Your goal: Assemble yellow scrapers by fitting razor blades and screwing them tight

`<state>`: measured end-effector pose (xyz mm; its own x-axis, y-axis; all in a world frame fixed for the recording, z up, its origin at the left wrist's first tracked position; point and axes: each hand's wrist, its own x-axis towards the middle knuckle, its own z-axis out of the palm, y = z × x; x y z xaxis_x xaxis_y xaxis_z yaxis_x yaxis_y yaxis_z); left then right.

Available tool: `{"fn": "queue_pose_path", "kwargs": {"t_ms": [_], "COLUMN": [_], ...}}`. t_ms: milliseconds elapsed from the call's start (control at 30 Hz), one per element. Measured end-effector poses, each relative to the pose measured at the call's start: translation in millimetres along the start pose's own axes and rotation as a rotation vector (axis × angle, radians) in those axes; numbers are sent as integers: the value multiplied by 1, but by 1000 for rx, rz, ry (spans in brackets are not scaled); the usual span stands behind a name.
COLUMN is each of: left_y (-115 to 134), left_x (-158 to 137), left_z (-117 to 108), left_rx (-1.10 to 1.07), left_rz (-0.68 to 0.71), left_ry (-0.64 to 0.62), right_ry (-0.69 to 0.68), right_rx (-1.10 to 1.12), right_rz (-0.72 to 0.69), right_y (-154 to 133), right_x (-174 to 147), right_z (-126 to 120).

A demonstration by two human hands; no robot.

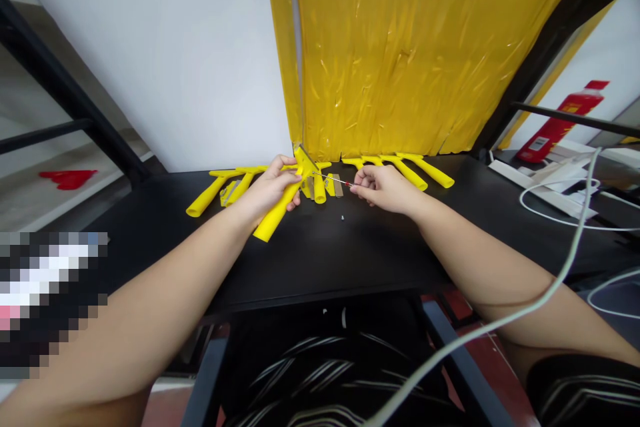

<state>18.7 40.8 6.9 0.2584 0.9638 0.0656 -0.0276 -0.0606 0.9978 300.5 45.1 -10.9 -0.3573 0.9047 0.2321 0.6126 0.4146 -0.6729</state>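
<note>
My left hand [277,188] is closed around a yellow scraper [276,219], tilted with its hollow handle end toward me. A dark strip runs along the scraper's wide head. My right hand [387,188] pinches a thin screwdriver [333,178], whose handle is mostly hidden in the fingers. The screwdriver's tip meets the scraper's head near a small screw. On the black tabletop [300,267] between my hands lies a tiny metal piece [343,217], apparently a screw. Behind my hands, a yellow scraper part [320,193] lies beside small flat pieces [338,185].
More yellow scrapers [206,197] lie at the back left, and several [434,171] at the back right. A yellow film-wrapped panel [400,67] rises behind the table. At right are a red bottle [560,121] and a white cable [565,273] crossing over my right forearm.
</note>
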Motion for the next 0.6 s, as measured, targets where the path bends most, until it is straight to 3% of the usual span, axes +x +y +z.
{"fn": "queue_pose_path", "kwargs": {"t_ms": [400, 600], "left_y": [-4, -8], "left_x": [1, 3], "left_z": [0, -4], "left_rx": [118, 125], "left_rz": [85, 163], "left_ry": [-28, -84], "right_ry": [92, 51], "right_rx": [75, 222], "right_rz": [-18, 111], "right_y": [5, 10], "right_x": [1, 9], "right_z": [8, 15]}}
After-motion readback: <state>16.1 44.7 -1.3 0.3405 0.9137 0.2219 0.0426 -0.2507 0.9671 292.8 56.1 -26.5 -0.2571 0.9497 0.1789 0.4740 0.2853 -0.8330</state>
